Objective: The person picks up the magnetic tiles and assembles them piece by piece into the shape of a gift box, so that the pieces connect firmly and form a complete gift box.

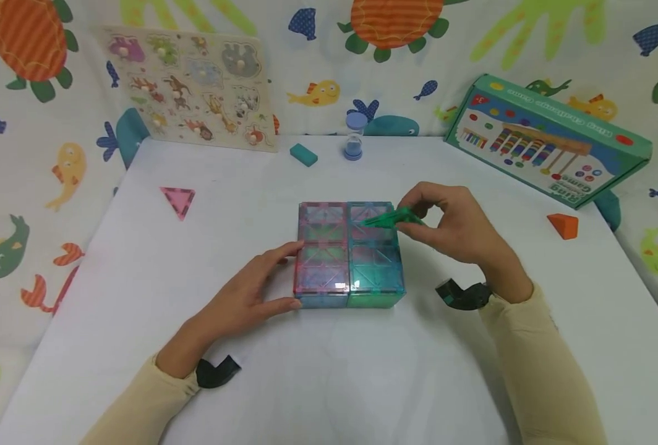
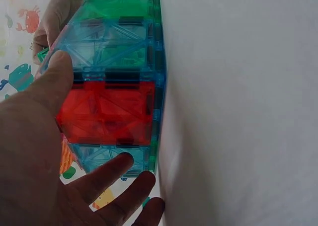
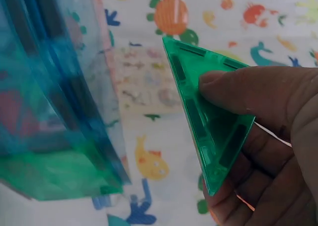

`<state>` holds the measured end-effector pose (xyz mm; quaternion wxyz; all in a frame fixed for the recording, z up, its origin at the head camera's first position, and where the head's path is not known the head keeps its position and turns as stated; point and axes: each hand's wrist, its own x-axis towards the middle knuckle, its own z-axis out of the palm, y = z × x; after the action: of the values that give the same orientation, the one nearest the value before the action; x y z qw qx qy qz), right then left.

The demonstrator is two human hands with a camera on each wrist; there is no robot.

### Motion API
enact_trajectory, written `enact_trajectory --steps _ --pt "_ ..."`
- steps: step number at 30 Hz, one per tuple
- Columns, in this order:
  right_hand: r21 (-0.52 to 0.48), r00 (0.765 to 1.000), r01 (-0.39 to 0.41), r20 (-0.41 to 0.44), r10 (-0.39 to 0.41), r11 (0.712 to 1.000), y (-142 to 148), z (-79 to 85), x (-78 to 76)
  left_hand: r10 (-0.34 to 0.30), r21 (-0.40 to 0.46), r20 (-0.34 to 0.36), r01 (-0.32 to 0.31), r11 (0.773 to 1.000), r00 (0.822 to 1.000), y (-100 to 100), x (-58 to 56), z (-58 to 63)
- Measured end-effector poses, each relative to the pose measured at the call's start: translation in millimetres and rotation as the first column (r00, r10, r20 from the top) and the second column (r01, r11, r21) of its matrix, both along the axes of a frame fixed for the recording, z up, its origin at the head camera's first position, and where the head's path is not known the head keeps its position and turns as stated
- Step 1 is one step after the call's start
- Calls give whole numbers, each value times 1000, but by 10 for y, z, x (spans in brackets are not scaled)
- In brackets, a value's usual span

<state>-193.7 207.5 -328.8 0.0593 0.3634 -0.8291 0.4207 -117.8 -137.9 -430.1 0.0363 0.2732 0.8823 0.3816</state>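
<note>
A low box of translucent magnetic tiles (image 1: 321, 267) in red, pink, blue and green stands mid-table, its top made of square panels. My left hand (image 1: 253, 284) rests at its left side, thumb by the near corner and fingers extended along the wall. In the left wrist view a red tile (image 2: 107, 112) faces the palm between blue ones. Between thumb and fingers my right hand (image 1: 454, 224) pinches a green triangular magnetic tile (image 3: 211, 112). From the head, that triangle looks nearly edge-on, over the box's far right part.
Around the box lie a pink triangle tile (image 1: 179, 201), a teal block (image 1: 303, 154), a small sand timer (image 1: 354, 137) and an orange wedge block (image 1: 563, 226). An animal peg puzzle (image 1: 192, 86) leans at the back left; a green game box (image 1: 546, 139) stands back right.
</note>
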Motion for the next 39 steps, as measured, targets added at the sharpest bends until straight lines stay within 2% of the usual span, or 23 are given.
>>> enact_trajectory --steps 5,9,13,20,22,25,26,29,31,33,34,36,37,39 --pt "98 999 -39 22 37 994 -56 -180 -66 -1 -3 -6 1 1000 1000 10 12 36" --pt "117 994 -91 71 83 989 -71 -260 -88 -5 -12 6 5 1000 1000 12 22 53" --pt "117 991 -121 77 112 986 -99 -269 -81 0 -24 4 0 1000 1000 16 23 57" --pt "124 990 -110 101 98 986 -128 -226 -58 -7 -24 -15 6 1000 1000 -3 5 57" --pt "91 990 -95 111 85 991 -112 -196 -19 -21 -24 -9 21 999 1000 -22 -9 53" --pt "-21 989 -34 145 37 999 -40 -172 74 -10 -20 3 10 1000 1000 -88 -38 70" --pt "-79 984 -8 174 22 997 5 -206 102 14 -26 5 -14 1000 1000 -130 -58 88" --pt "-236 953 81 302 -6 968 199 -524 131 109 -77 -42 -112 991 993 -373 -197 161" --pt "-307 920 126 391 4 943 315 -792 119 188 -145 -107 -202 969 976 -631 -371 200" --pt "-334 893 155 450 13 930 391 -1006 91 254 -241 -161 -287 927 954 -933 -587 215" --pt "-336 886 156 464 19 929 398 -1050 86 281 -291 -173 -321 901 944 -1084 -698 208" --pt "-322 880 145 475 27 935 397 -1117 53 327 -400 -142 -357 844 934 -1358 -897 202" --pt "-314 882 133 470 32 940 388 -1134 38 344 -459 -108 -354 815 933 -1473 -978 200" --pt "-292 886 109 462 41 950 365 -1149 17 368 -543 -29 -324 775 929 -1655 -1105 197"
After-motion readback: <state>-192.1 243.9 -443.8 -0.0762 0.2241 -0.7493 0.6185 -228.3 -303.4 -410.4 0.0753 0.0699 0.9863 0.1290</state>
